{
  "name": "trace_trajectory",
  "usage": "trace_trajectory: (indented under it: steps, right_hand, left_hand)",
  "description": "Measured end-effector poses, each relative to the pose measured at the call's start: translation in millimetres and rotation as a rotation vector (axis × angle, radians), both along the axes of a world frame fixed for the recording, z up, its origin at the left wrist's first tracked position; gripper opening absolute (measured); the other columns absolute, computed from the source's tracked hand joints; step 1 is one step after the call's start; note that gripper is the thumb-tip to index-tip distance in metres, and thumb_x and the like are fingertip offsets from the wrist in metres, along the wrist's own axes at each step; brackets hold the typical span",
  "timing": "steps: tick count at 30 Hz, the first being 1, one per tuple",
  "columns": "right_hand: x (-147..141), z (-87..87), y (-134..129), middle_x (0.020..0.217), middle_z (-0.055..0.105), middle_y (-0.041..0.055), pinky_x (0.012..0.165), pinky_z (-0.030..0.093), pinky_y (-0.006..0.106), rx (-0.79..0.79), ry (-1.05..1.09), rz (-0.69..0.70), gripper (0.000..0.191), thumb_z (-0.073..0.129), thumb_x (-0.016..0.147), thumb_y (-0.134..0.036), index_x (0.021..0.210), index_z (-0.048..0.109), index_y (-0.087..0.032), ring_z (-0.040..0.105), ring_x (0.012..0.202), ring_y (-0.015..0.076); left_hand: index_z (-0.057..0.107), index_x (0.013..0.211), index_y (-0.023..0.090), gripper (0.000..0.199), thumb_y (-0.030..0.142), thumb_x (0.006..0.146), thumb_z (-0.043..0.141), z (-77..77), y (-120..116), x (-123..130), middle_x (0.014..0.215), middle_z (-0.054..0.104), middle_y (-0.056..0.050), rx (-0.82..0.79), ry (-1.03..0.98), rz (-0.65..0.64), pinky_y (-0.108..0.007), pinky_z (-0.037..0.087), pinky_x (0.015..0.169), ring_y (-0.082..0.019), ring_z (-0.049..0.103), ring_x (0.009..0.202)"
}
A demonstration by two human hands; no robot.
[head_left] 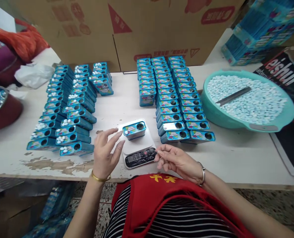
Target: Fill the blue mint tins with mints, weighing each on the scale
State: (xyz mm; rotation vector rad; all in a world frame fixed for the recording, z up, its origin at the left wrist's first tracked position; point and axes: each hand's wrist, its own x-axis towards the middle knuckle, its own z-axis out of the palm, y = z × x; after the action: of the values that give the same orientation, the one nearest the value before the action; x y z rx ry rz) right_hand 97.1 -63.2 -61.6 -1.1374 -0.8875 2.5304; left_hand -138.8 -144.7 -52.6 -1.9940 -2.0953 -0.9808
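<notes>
A worn white worktable [236,155] with flaking paint at its near edge runs in front of large brown cardboard cartons [147,29]. At its middle sits a small white digital kitchen scale [138,145] with a black display strip, and on the scale's platform lies a small teal rectangular tin [134,129] with a round hole in its lid. The tin lies just beyond both hands, closer to the left one. The left hand [106,153] is raised just left of the scale, palm turned inward, fingers loosely spread and empty, fingertips near the tin's left end but not touching it. The right hand [178,161] rests low on the table at the scale's right front corner, fingers drawn together, their tips at the display strip; whether they pinch anything is unclear. Rows of matching teal tins [180,99] stand behind the scale, more rows [67,109] to the left, and a teal plastic basin of pale blue candies [248,99] to the right.
</notes>
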Motion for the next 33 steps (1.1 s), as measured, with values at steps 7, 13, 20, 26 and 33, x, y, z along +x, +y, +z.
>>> trace_trajectory:
  steps: [7, 13, 20, 26, 33]
  right_hand:
    - [-15.7, -8.7, -0.5, 0.072, 0.060, 0.0010, 0.044, 0.041, 0.014, -0.023, 0.084, -0.017, 0.027, 0.068, 0.078, -0.036, 0.085, 0.060, -0.012, 0.056, 0.054, 0.0049]
    - [-46.6, -9.9, 6.1, 0.075, 0.063, 0.0062, 0.055, 0.046, 0.017, -0.218, 0.144, -0.147, 0.024, 0.048, 0.092, -0.031, 0.090, 0.059, -0.010, 0.063, 0.064, 0.0097]
    - [-68.8, 1.7, 9.1, 0.068, 0.061, 0.0042, 0.049, 0.041, 0.021, -0.462, 0.237, -0.425, 0.031, 0.032, 0.094, -0.021, 0.082, 0.059, -0.013, 0.058, 0.058, 0.0112]
    - [-75.9, 8.4, 12.6, 0.057, 0.054, 0.0008, 0.040, 0.032, 0.020, -0.494, 0.174, -0.457, 0.027, 0.034, 0.090, -0.016, 0.075, 0.056, -0.012, 0.049, 0.047, 0.0094]
    - [-78.4, 3.5, 10.8, 0.058, 0.053, -0.0002, 0.039, 0.032, 0.019, -0.473, 0.184, -0.411, 0.027, 0.034, 0.092, -0.020, 0.075, 0.054, -0.012, 0.049, 0.044, 0.0086]
  left_hand:
    - [0.052, 0.122, 0.025, 0.040, 0.030, 0.084, 0.061, 1.5, 12.1, -0.2, 0.114, 0.057, -0.009, -0.042, -0.030, -0.005, -0.041, 0.042, 0.093, -0.022, 0.053, 0.106]
    - [0.041, 0.131, 0.022, 0.061, 0.041, 0.079, 0.065, -29.2, 32.4, -11.0, 0.121, 0.059, -0.010, -0.228, -0.217, -0.064, -0.039, 0.043, 0.094, -0.024, 0.055, 0.111]
    - [0.056, 0.114, 0.022, 0.033, 0.015, 0.082, 0.057, 0.0, 37.7, 4.5, 0.109, 0.067, -0.008, 0.070, 0.320, -0.296, -0.039, 0.040, 0.084, -0.022, 0.058, 0.095]
    - [0.061, 0.107, 0.021, 0.029, 0.011, 0.080, 0.062, 13.7, 28.9, -1.8, 0.099, 0.071, -0.007, 0.232, 0.481, -0.332, -0.037, 0.040, 0.085, -0.021, 0.060, 0.093]
    - [0.060, 0.108, 0.022, 0.034, 0.009, 0.077, 0.064, -0.9, 23.1, -9.0, 0.097, 0.070, -0.007, 0.229, 0.496, -0.282, -0.037, 0.039, 0.084, -0.020, 0.060, 0.091]
